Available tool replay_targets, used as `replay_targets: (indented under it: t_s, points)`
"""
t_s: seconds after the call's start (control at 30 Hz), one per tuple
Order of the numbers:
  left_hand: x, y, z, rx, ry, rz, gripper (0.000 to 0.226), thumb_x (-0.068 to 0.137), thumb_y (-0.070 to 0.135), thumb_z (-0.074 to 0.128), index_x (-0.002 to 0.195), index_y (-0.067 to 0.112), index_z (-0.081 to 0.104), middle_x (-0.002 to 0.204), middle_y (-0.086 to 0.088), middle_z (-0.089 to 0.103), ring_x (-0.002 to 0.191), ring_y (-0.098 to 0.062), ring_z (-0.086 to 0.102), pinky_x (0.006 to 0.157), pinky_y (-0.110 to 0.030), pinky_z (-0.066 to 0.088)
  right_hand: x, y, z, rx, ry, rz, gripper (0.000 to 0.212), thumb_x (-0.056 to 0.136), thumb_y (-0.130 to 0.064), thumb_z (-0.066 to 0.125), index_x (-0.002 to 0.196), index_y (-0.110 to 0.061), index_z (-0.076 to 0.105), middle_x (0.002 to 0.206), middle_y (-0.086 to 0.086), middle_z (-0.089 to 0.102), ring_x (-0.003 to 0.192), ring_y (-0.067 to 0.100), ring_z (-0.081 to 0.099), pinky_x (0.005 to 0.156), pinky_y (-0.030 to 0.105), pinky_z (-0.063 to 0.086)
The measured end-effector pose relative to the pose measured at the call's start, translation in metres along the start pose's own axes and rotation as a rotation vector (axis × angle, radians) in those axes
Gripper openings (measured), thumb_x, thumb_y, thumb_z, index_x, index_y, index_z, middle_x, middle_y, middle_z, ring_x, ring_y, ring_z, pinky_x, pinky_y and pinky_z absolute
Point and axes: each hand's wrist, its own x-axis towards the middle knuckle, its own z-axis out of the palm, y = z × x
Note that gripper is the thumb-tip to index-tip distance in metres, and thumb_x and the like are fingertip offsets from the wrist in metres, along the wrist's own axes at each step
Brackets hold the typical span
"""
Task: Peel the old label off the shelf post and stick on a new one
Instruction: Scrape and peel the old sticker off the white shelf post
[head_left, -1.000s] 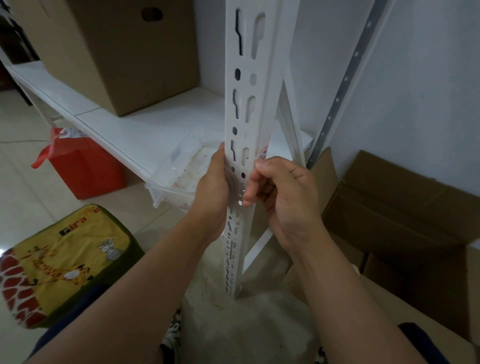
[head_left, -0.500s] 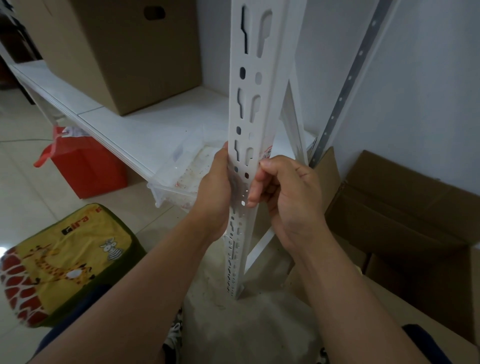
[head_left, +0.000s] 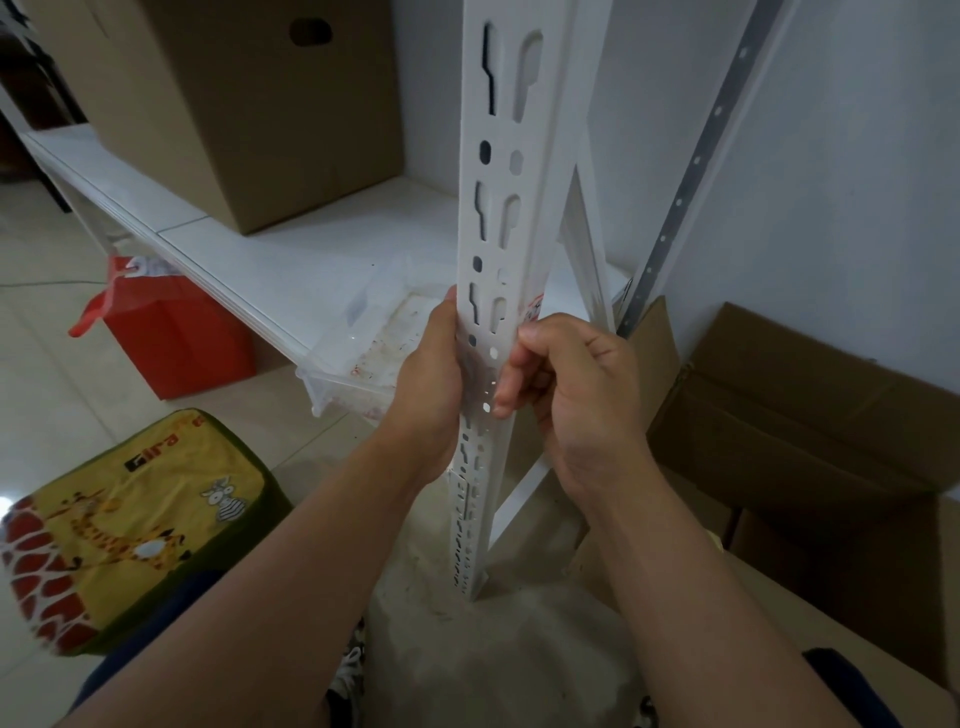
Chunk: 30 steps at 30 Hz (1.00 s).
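A white slotted metal shelf post (head_left: 511, 171) stands upright in the middle of the head view. My left hand (head_left: 431, 384) wraps the post's left edge at mid height. My right hand (head_left: 566, 384) has its fingers curled against the post's right edge, fingertips on the front face. A small bit of a label with red print (head_left: 534, 307) shows on the post's right side just above my right hand. Most of that label is hidden by the post and my fingers.
A white shelf board (head_left: 291, 254) carries a large cardboard box (head_left: 249, 104) and a clear plastic tray (head_left: 374, 338). A red bag (head_left: 171, 338) and a yellow giraffe cushion (head_left: 130, 525) are on the floor at left. Open cardboard boxes (head_left: 805, 431) lie right.
The view has shifted slightly, so the post and both hands sit a little further right. Both hands keep the same hold on the post.
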Motion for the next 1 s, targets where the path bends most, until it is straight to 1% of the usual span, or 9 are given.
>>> replay_targets:
  t_s: [0.13,0.27,0.37,0.5,0.63,0.77,0.83,0.9,1.0]
  points:
    - [-0.004,-0.003,0.003,0.04,0.047,-0.011,0.063,0.099,0.06,0.024,0.115,0.02,0.07,0.098,-0.004,0.073,0.092,-0.019,0.066,0.101,-0.054,0.046,0.001,0.001,0.0,-0.007,0.004,-0.002,0.03,0.088,-0.003,0.049,0.061,-0.003,0.06,0.05,0.013,0.058,0.044,0.025,0.052,0.055,0.032,0.048]
    - [-0.021,-0.011,0.01,0.169,0.01,0.185,0.063,0.101,0.056,0.012,0.139,0.024,0.05,0.125,0.002,0.065,0.119,-0.008,0.06,0.096,-0.025,0.05,-0.002,0.001,-0.001,0.059,-0.023,0.007,0.029,0.093,-0.004,0.048,0.067,0.003,0.059,0.051,0.012,0.057,0.048,0.025,0.053,0.057,0.033,0.05]
    - [-0.031,-0.021,0.016,0.188,0.021,0.273,0.057,0.103,0.048,0.016,0.153,0.02,0.022,0.142,-0.004,0.049,0.13,-0.01,0.049,0.106,-0.026,0.045,0.0,-0.002,-0.001,0.032,-0.018,0.007,0.029,0.092,-0.002,0.047,0.067,0.007,0.057,0.051,0.012,0.057,0.048,0.025,0.052,0.058,0.037,0.049]
    - [-0.037,-0.033,0.013,0.286,0.031,0.301,0.063,0.09,0.062,0.022,0.147,0.052,-0.002,0.16,0.014,0.017,0.145,0.003,0.018,0.121,-0.029,0.023,0.0,-0.005,-0.001,-0.015,-0.013,0.023,0.03,0.091,-0.002,0.047,0.063,0.003,0.057,0.049,0.012,0.055,0.045,0.024,0.051,0.057,0.037,0.05]
    - [-0.039,-0.042,0.005,0.543,-0.008,0.407,0.074,0.098,0.038,0.036,0.141,0.058,-0.02,0.161,0.013,0.008,0.148,-0.006,0.014,0.119,-0.043,0.029,0.0,-0.004,-0.002,0.008,-0.024,0.019,0.034,0.092,-0.003,0.049,0.059,-0.003,0.057,0.046,0.009,0.047,0.042,0.021,0.041,0.05,0.033,0.04]
    - [-0.032,-0.052,-0.002,0.878,0.047,0.466,0.098,0.099,0.03,0.052,0.14,0.04,-0.037,0.162,0.002,0.008,0.142,0.0,0.021,0.103,-0.008,0.025,0.001,-0.004,-0.003,-0.029,-0.022,0.008,0.037,0.093,-0.005,0.048,0.056,-0.009,0.056,0.046,0.007,0.045,0.043,0.02,0.038,0.049,0.031,0.038]
    - [-0.033,-0.056,-0.001,0.946,0.097,0.456,0.101,0.098,0.029,0.053,0.138,0.036,-0.039,0.163,0.001,0.006,0.136,0.002,0.024,0.096,-0.001,0.02,0.002,-0.005,-0.001,-0.059,-0.008,0.002,0.038,0.092,-0.004,0.048,0.055,-0.008,0.055,0.045,0.007,0.046,0.042,0.019,0.039,0.047,0.029,0.04]
    - [-0.034,-0.059,0.001,0.98,0.132,0.448,0.1,0.098,0.029,0.052,0.138,0.034,-0.039,0.165,0.001,-0.001,0.143,-0.007,0.025,0.093,0.006,0.013,0.002,-0.005,0.0,-0.08,0.002,0.003,0.038,0.092,-0.003,0.047,0.055,-0.008,0.055,0.046,0.007,0.047,0.042,0.018,0.041,0.046,0.028,0.041]
    - [-0.036,-0.061,0.004,1.025,0.179,0.466,0.093,0.099,0.03,0.05,0.143,0.026,-0.032,0.165,-0.003,-0.004,0.143,-0.017,0.033,0.096,-0.011,0.024,0.0,-0.004,-0.001,-0.061,0.002,0.004,0.037,0.091,-0.003,0.048,0.055,-0.008,0.056,0.047,0.007,0.048,0.043,0.018,0.042,0.047,0.028,0.042]
